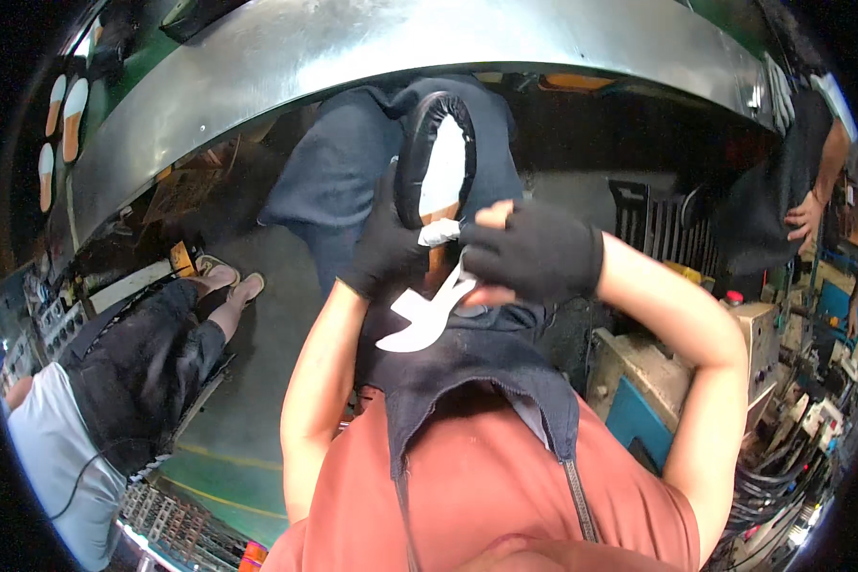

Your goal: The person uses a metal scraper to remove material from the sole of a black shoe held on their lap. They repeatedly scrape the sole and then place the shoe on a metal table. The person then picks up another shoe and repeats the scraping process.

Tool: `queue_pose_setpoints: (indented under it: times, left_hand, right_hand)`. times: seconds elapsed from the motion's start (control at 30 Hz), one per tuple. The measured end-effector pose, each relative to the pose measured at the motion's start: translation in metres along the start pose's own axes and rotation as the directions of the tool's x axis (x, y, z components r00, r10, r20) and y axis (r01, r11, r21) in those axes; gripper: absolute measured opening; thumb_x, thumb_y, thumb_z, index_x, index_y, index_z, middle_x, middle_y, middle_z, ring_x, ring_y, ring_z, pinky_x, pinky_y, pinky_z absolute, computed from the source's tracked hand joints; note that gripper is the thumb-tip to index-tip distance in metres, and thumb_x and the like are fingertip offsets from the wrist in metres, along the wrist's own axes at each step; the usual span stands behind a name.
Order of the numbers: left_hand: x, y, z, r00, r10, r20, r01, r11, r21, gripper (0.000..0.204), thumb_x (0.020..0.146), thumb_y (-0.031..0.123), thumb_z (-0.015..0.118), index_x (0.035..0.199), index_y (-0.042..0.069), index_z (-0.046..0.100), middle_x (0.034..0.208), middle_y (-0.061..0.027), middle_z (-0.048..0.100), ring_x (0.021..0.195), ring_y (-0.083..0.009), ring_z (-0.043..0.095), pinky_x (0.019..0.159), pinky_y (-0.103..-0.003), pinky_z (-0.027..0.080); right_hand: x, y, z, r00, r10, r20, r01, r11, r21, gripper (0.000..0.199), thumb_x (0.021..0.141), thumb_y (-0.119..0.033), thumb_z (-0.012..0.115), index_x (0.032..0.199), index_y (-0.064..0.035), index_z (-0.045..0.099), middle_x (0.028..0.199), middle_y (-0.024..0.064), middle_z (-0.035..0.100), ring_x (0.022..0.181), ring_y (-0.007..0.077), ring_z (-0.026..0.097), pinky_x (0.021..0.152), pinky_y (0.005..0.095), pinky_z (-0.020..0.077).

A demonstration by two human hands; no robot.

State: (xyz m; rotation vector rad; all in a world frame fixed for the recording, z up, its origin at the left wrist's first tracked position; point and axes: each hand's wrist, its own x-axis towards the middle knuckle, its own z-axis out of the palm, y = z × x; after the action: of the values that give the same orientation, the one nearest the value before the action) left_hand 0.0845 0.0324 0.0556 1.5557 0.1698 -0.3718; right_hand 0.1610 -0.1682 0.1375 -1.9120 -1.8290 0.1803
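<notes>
My left hand (387, 250) clasps the near end of a black shoe (446, 157); my blurred right hand (532, 250) pinches a curved white piece (437, 317), perhaps paper.

Plain black over the gloved left hand (388, 246) and right hand (534, 250). Glossy black around the shoe (412, 162); white across most of the insole (448, 153), tan at the near end. Solid white on the cut piece (427, 319). Dark navy on trousers (329, 167) and apron (458, 351), coral on the shirt (448, 467). Silvery grey along the far bench (372, 43). White and tan, two-tone, on the far-left soles (72, 119). Green with yellow lines on the near-left floor (200, 477). Blue on a right-hand panel (637, 419).
</notes>
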Motion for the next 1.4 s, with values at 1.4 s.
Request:
queue_pose_setpoints:
  times: [1.4]
  left_hand:
    - [0.395,0.183,-0.202,0.794,0.306,-0.526,0.037,0.839,0.543,0.071,0.077,0.045,0.068,0.128,0.002,0.045,0.110,-0.0176,0.058,0.102,-0.0309,0.058,0.089,-0.043,0.046]
  right_hand:
    - [-0.003,0.102,0.101,0.356,0.932,0.066,-0.780,0.257,0.571,0.040,0.098,-0.026,0.041,0.119,0.0046,0.055,0.109,0.0282,0.061,0.101,0.0387,0.060,0.088,0.0390,0.0448]
